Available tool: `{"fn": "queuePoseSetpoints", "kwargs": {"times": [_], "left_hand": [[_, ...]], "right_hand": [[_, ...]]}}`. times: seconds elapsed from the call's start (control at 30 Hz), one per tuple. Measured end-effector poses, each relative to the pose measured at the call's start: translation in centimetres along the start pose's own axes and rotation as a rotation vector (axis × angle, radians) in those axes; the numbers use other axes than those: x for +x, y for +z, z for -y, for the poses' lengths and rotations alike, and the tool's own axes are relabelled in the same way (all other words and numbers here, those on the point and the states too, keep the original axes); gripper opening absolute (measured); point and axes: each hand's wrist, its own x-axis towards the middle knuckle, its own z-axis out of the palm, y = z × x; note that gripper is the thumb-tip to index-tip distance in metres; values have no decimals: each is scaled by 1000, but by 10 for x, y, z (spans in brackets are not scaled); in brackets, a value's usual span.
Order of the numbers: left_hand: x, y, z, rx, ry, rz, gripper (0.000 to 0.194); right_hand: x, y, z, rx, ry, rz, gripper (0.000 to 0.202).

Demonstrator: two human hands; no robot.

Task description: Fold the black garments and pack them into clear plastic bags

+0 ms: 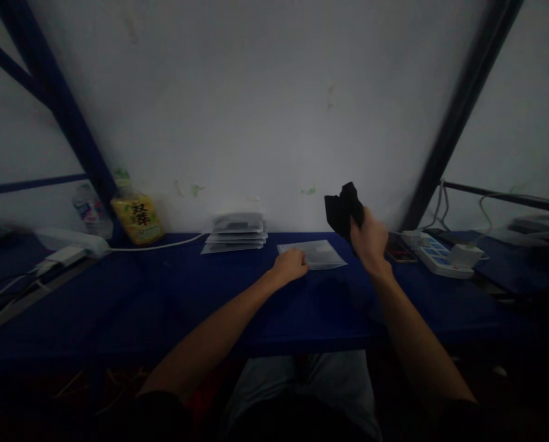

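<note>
My right hand is raised above the desk, its fingers closed around a black, folded piece that looks like cloth. Below and to its left, a translucent plastic bag lies flat on the blue desk. My left hand rests on the left side of that bag with its fingers curled in; whether they pinch the bag's edge is hidden. Further left, against the wall, sits a stack of similar translucent bags, with something grey or dark showing inside the top one.
A yellow drink bottle and a clear bottle stand at the left by the blue frame post. At right lie a phone and a white power strip with plugs. A white cable runs along the desk's back.
</note>
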Motion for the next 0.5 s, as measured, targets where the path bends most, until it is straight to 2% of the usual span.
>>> {"fn": "queuePoseSetpoints", "kwargs": {"times": [0.07,0.13,0.23,0.37,0.5], "left_hand": [[-6,0,-5,7,36,-11,24],[-10,-2,-8,29,108,-25,33],[-13,-7,-7,71,273,-38,44],[-10,-10,-3,108,458,-5,37],[-7,-7,3,96,422,-7,46]], "right_hand": [[-6,12,15,-74,-125,84,42],[-15,26,25,-132,-261,249,42],[-24,44,27,-171,-341,441,38],[-24,52,17,-141,-258,397,36],[-23,50,6,-47,-290,344,35]]}}
